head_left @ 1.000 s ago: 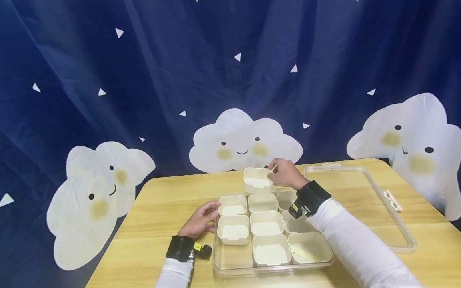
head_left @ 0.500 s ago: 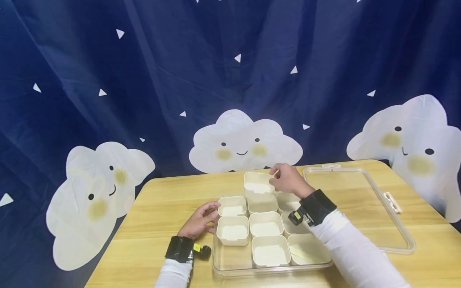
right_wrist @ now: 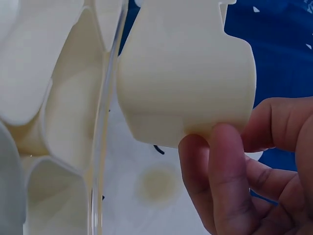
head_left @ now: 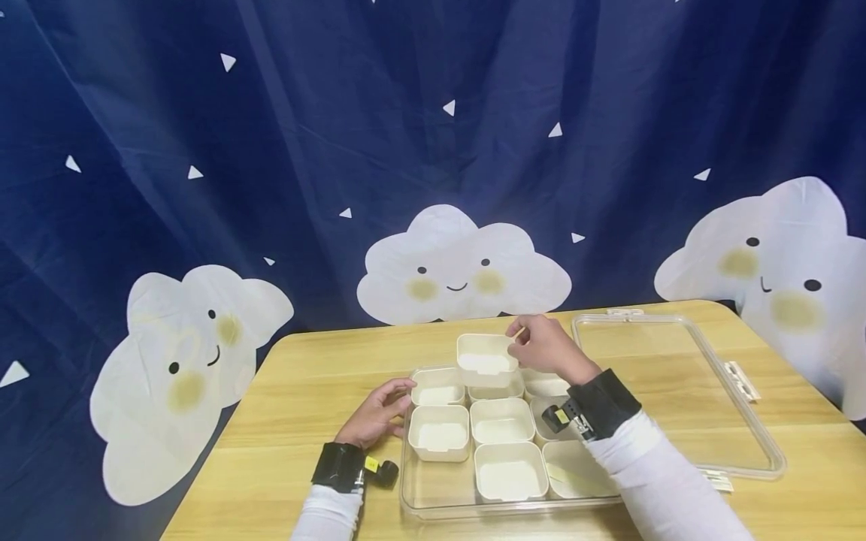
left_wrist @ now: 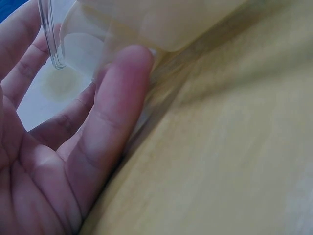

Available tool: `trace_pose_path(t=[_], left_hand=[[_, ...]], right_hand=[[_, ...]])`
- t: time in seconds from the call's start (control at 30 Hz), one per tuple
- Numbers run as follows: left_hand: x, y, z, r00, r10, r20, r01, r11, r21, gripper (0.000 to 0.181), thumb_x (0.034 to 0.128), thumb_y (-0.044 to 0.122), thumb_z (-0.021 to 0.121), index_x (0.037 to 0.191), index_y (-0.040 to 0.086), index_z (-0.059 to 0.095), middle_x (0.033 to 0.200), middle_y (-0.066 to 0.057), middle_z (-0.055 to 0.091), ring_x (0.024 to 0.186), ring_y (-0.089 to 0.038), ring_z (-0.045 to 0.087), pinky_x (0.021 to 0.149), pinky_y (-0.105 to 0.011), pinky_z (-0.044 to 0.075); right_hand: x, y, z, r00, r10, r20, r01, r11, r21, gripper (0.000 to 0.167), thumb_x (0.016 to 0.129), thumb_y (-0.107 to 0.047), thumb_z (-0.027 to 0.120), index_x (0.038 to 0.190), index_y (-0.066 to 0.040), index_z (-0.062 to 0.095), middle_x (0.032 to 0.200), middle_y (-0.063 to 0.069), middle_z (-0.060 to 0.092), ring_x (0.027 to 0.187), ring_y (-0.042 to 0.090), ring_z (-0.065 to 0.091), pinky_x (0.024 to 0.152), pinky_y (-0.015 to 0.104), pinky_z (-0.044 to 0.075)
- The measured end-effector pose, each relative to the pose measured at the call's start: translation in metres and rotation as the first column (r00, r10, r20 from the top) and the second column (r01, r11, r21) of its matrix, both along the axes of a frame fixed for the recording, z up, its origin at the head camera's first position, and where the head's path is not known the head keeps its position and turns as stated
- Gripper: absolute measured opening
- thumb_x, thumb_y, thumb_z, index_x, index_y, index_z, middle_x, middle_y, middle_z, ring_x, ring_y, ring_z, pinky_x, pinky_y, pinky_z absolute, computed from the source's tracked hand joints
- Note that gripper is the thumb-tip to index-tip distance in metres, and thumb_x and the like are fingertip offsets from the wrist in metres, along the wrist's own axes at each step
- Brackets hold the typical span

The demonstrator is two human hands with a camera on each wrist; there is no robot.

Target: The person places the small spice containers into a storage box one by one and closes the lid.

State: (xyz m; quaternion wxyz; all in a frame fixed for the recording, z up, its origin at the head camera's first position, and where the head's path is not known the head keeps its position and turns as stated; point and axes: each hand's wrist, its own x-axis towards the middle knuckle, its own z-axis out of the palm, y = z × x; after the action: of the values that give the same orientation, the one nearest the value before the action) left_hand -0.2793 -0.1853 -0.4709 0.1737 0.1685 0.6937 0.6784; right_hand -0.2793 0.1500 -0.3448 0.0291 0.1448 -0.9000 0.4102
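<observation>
My right hand [head_left: 546, 347] pinches a small cream container [head_left: 485, 362] by its right side, thumb and fingertips at the wall. In the head view that container overlaps the back middle container of a clear box [head_left: 433, 514]; in the right wrist view it stands apart from the box's clear wall. Several like containers sit in rows in the box, among them a middle one [head_left: 502, 422] and a front one [head_left: 511, 471]. My left hand [head_left: 373, 415] holds the box at its back left corner, the thumb [left_wrist: 121, 98] along the outside and the fingers round the edge.
A clear lid [head_left: 734, 391] with white clips lies on the wooden table [head_left: 325, 391] right of the box. A pale yellow piece [head_left: 564, 476] lies in the front right container. A dark blue curtain [head_left: 325, 113] with cloud pictures hangs behind the table.
My right hand has brought the cream container down and towards me, from behind the box to over its back row. My left hand has stayed at the box's corner.
</observation>
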Motion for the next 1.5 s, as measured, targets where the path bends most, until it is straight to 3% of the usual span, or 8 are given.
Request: trace_pose_path(t=[0.33,0.73,1.2,1.5], left_hand=[[0.0,0.001,-0.001,1.0,0.001,-0.003,-0.001,1.0,0.005,0.042,0.1006,0.012,0.053,0.138,-0.004,0.04,0.142,-0.027,0.036,0.093,-0.023,0.061,0.068,-0.045,0.058],[0.002,0.0,-0.002,1.0,0.016,-0.007,-0.016,1.0,-0.013,0.045,0.0988,0.019,0.058,0.137,0.0,0.043,0.14,-0.023,0.038,0.095,-0.025,0.061,0.068,-0.044,0.058],[0.002,0.0,-0.001,1.0,0.014,-0.003,-0.014,1.0,0.005,0.043,0.1001,0.013,0.054,0.138,-0.002,0.041,0.14,-0.026,0.04,0.093,-0.024,0.061,0.069,-0.047,0.058],[0.001,0.0,0.0,1.0,0.016,0.0,-0.016,1.0,-0.006,0.041,0.1003,0.013,0.054,0.138,0.0,0.043,0.139,-0.023,0.042,0.092,-0.024,0.061,0.068,-0.045,0.058]], right_hand=[[0.009,-0.002,-0.001,1.0,-0.006,0.015,0.006,0.999,-0.033,0.025,0.081,-0.003,0.059,0.105,0.002,0.064,0.076,0.005,0.065,0.06,0.022,0.066,0.053,0.029,0.049],[0.024,-0.001,-0.001,0.999,0.015,0.041,-0.014,1.0,-0.013,0.026,0.083,-0.004,0.058,0.108,0.001,0.064,0.083,0.007,0.065,0.06,0.017,0.065,0.057,0.031,0.051],[0.039,-0.003,0.001,0.998,0.052,0.03,-0.051,0.998,-0.042,0.027,0.08,-0.001,0.056,0.106,0.001,0.064,0.081,0.006,0.064,0.06,0.023,0.066,0.055,0.031,0.049],[0.047,-0.007,0.002,0.997,0.066,0.047,-0.065,0.998,-0.011,0.026,0.079,-0.002,0.059,0.105,-0.001,0.065,0.08,0.004,0.063,0.059,0.014,0.063,0.055,0.031,0.049]])
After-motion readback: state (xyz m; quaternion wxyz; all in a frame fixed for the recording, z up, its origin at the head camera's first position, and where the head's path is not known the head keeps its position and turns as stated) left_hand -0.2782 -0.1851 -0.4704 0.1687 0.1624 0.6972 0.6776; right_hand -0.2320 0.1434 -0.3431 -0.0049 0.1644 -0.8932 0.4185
